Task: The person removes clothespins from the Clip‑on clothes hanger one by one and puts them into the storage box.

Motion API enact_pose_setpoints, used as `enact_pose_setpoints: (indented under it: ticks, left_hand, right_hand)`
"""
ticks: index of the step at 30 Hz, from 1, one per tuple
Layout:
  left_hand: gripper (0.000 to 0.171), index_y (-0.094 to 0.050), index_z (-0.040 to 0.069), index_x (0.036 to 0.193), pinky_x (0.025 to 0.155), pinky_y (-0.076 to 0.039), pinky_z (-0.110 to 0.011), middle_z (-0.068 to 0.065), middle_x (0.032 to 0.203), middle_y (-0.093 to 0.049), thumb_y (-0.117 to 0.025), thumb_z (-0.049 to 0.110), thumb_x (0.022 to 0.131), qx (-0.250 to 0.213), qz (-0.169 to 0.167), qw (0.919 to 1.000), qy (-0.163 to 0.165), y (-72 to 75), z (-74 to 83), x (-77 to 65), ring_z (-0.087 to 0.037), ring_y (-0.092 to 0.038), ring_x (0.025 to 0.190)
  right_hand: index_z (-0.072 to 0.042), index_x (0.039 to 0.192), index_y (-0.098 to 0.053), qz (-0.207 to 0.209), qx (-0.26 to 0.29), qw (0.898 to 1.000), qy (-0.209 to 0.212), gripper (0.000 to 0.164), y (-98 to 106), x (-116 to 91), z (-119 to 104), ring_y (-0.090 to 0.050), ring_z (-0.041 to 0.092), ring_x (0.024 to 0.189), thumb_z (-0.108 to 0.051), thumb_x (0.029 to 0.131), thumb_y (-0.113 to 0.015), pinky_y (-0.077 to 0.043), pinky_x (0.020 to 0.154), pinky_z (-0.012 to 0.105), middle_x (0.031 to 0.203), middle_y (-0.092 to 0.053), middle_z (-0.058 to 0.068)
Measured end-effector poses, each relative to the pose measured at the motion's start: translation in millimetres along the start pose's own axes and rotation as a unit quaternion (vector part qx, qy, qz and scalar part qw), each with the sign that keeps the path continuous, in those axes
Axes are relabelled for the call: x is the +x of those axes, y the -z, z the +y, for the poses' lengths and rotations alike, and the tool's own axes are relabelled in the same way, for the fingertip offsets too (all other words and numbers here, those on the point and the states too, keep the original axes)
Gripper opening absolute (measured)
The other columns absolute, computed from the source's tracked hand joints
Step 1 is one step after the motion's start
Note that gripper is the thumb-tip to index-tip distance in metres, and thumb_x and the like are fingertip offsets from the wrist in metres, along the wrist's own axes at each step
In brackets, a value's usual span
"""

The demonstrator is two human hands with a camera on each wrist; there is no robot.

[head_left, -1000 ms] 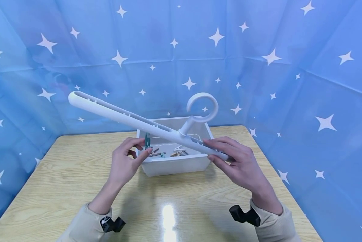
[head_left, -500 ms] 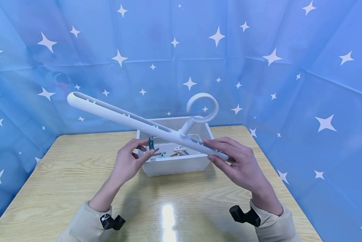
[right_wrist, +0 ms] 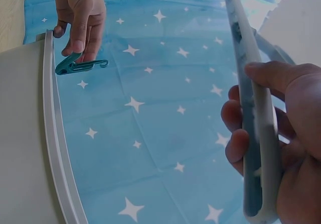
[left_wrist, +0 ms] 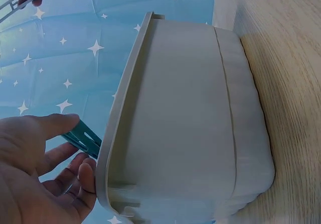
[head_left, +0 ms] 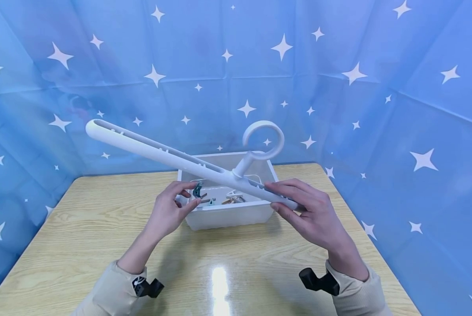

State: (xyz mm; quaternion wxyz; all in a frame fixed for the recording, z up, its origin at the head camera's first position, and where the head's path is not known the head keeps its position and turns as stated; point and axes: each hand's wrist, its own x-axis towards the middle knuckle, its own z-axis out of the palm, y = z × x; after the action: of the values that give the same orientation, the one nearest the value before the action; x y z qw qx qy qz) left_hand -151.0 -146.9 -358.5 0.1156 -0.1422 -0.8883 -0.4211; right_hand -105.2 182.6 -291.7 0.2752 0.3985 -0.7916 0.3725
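Note:
A white slotted clothes hanger [head_left: 161, 152] slants across the head view, its round hook at the upper right. My right hand [head_left: 309, 206] grips the hanger's lower right end; in the right wrist view thumb and fingers [right_wrist: 237, 146] press on opposite sides of the bar. My left hand [head_left: 169, 208] pinches a teal plastic clothes clip [head_left: 197, 189] between thumb and fingers, over the left side of a white bin [head_left: 232, 215]. In the right wrist view the clip [right_wrist: 83, 67] shows a small hooked end. The left wrist view shows it partly behind the bin rim [left_wrist: 106, 148].
Inside the bin lie several small clips [head_left: 234, 198] and thin brown pieces. The bin stands on a wooden table [head_left: 113, 215] near its back edge. A blue curtain with white stars [head_left: 220, 44] hangs behind and at both sides.
My left hand has moved slightly right with the clip, which has turned from upright to tilted. The hanger and my right hand stay nearly still.

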Motion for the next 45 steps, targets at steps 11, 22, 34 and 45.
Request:
enact_pose_setpoints:
  ticks: [11,22,34,45]
  left_hand:
    - [0.043,-0.067,0.017,0.129,0.06,-0.048,-0.022,-0.004,0.107,-0.063,-0.078,0.014,0.088,-0.023,0.056,0.9975,-0.036,0.2,1.7,-4.1,-0.016,-0.056,0.08]
    - [0.035,-0.074,0.013,0.116,0.067,-0.045,-0.017,-0.004,0.104,-0.069,-0.081,0.007,0.082,0.007,0.153,0.9719,-0.179,3.7,12.6,-13.5,-0.013,-0.058,0.087]
    - [0.024,-0.076,0.008,0.107,0.076,-0.048,-0.029,-0.009,0.097,-0.069,-0.064,0.027,0.099,0.026,0.241,0.9052,-0.349,15.2,36.7,-19.1,-0.023,-0.062,0.088]
    - [0.021,-0.077,0.003,0.094,0.07,-0.046,-0.031,-0.011,0.089,-0.067,-0.065,0.02,0.098,0.049,0.297,0.8488,-0.435,22.0,59.3,-22.2,-0.025,-0.058,0.079]
  right_hand:
    - [-0.014,0.127,-0.068,-0.004,0.001,1.0,-0.002,0.041,0.1,1.5,-1.9,-0.06,0.005,0.086,-0.005,0.088,-0.074,-0.045,0.055,0.012,0.112,-0.071,0.006]
    - [-0.013,0.127,-0.069,-0.002,0.006,1.0,0.013,0.036,-1.8,2.5,-1.1,-0.06,0.005,0.087,-0.01,0.091,-0.073,-0.046,0.056,0.012,0.111,-0.071,0.007]
    - [-0.013,0.127,-0.068,-0.008,0.004,1.0,0.011,0.038,-2.0,1.8,-0.7,-0.063,0.005,0.089,-0.008,0.09,-0.074,-0.05,0.06,0.012,0.112,-0.071,0.006]
    - [-0.013,0.128,-0.068,-0.011,0.005,1.0,0.008,0.041,-2.2,3.6,-4.0,-0.063,0.005,0.091,-0.005,0.088,-0.074,-0.051,0.061,0.013,0.115,-0.071,0.006]
